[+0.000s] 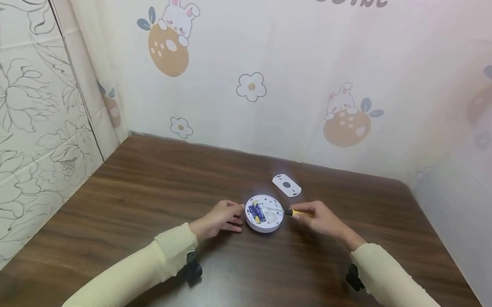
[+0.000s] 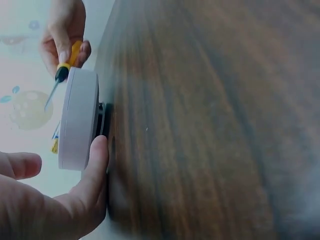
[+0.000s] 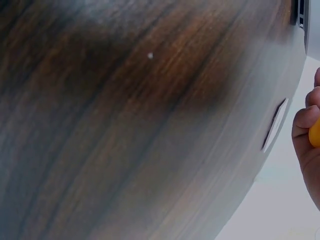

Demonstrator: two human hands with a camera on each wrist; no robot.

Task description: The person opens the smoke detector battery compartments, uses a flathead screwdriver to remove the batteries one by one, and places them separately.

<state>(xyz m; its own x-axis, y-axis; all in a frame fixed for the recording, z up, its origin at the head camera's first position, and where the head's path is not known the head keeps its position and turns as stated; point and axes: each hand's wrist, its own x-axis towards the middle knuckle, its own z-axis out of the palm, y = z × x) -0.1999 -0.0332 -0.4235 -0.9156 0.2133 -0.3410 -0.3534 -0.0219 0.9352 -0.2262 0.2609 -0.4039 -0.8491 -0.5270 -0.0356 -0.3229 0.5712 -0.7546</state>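
Observation:
A round white device [image 1: 272,228], which looks like a smoke alarm, lies on the table with its underside up. Blue-and-yellow batteries [image 1: 257,212] sit in its recess. My right hand [image 1: 321,219] grips a screwdriver [image 1: 295,213] by its yellow and black handle, and the thin shaft reaches over the device from the right. Whether the tip touches it, I cannot tell. At the device's left side is my left hand [image 1: 221,219], fingers loosely bent. In the left wrist view one fingertip [image 2: 100,145] touches the device's lower edge, while another finger stays apart from it.
Behind the device a white plate [image 1: 292,190] with a dark round centre lies flat on the brown wooden table [image 1: 146,188]. A curtain [image 1: 221,34] printed with rabbits and flowers hangs along the table's back edge. Dark wrist cameras [image 1: 193,271] hang under both sleeves.

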